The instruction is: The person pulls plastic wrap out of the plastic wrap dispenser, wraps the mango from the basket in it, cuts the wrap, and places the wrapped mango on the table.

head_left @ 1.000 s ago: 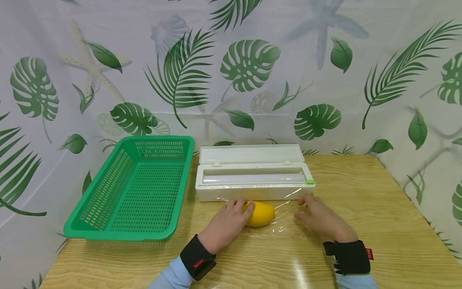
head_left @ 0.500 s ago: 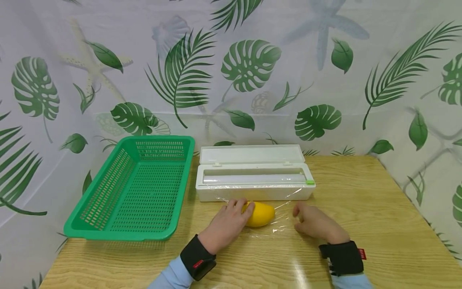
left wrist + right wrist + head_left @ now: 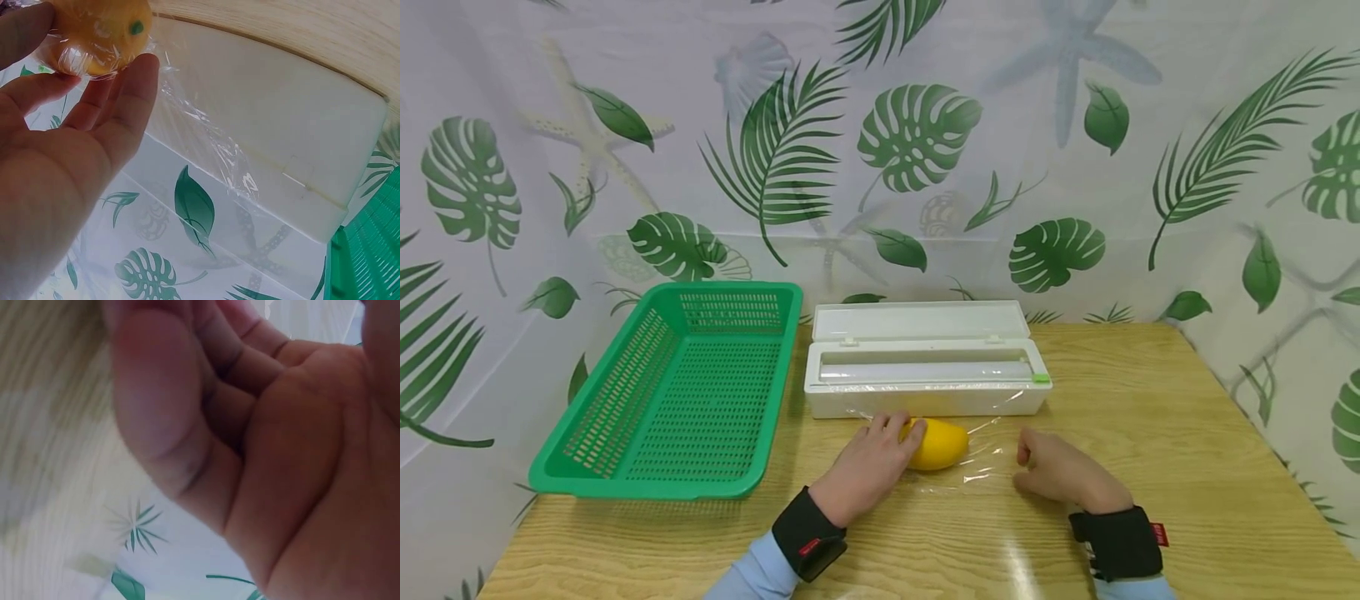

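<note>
A yellow mango (image 3: 942, 444) lies in front of the white cling film box (image 3: 925, 404), its left end under my left hand (image 3: 871, 467), which grips it. Clear cling film (image 3: 219, 150) runs from the box to the mango; wrinkled film covers the fruit's end, green spot included, in the left wrist view. My left fingers and thumb curve about that wrapped end. To the right of the mango, beside the film's shiny edge, is my right hand (image 3: 1063, 473). Its fingers (image 3: 156, 387) bend toward the palm in the right wrist view; whether they pinch film I cannot tell.
A green plastic basket (image 3: 700, 417) stands at the left on the wooden table (image 3: 1187, 433). The box's lid (image 3: 921, 321) is raised at the back, showing the film roll (image 3: 925, 371) inside. Behind hangs a leaf-patterned cloth (image 3: 925, 192).
My right hand has moved from the box's front right corner a little toward me and left, its fingers bending more. My left hand and the mango have stayed in place.
</note>
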{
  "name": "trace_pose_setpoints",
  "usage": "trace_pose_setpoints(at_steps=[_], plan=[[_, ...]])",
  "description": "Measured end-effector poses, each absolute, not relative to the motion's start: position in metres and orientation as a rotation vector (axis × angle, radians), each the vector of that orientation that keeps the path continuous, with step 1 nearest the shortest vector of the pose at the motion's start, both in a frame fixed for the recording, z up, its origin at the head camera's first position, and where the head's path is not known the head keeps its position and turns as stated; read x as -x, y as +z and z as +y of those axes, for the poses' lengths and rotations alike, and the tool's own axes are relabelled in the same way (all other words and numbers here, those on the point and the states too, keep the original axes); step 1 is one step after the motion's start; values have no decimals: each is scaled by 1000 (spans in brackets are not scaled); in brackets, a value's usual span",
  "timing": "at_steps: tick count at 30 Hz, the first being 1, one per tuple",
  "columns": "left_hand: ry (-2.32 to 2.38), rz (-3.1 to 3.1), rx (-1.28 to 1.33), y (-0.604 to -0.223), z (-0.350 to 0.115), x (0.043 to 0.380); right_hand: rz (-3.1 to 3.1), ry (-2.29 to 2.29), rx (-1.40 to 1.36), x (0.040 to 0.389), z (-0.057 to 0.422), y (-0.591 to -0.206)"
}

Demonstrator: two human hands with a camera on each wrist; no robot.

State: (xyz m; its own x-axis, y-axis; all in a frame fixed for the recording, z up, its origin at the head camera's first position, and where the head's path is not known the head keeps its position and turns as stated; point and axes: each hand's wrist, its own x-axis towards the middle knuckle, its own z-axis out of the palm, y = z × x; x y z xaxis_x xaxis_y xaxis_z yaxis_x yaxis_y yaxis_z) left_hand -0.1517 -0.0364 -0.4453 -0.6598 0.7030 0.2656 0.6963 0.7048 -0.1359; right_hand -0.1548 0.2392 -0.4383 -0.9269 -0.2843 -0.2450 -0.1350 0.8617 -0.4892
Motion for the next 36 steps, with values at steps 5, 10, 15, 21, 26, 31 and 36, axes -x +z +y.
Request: trace_pose_setpoints(at_steps=[5,10,15,21,26,31,36], plan=[[18,-2629,1109,-445,-36,152,2732,-583,266,149,243,-438],[19,-2649,1103,-446,-36,153,2718,-596,277,146,244,-436],[18,-2657,1103,-446,-36,153,2708,-625,356,143,245,-435],[14,-2664,1103,-447,-36,153,2756,-617,422,142,243,-435],[-9,-2674,1105,-448,-36,154,2757,-601,409,142,240,-437],[-20,-2675,1108,-448,-36,154,2788,-552,398,141,237,-438],[-22,-2663,1103,-447,-37,153,2811,-517,418,140,237,-441]])
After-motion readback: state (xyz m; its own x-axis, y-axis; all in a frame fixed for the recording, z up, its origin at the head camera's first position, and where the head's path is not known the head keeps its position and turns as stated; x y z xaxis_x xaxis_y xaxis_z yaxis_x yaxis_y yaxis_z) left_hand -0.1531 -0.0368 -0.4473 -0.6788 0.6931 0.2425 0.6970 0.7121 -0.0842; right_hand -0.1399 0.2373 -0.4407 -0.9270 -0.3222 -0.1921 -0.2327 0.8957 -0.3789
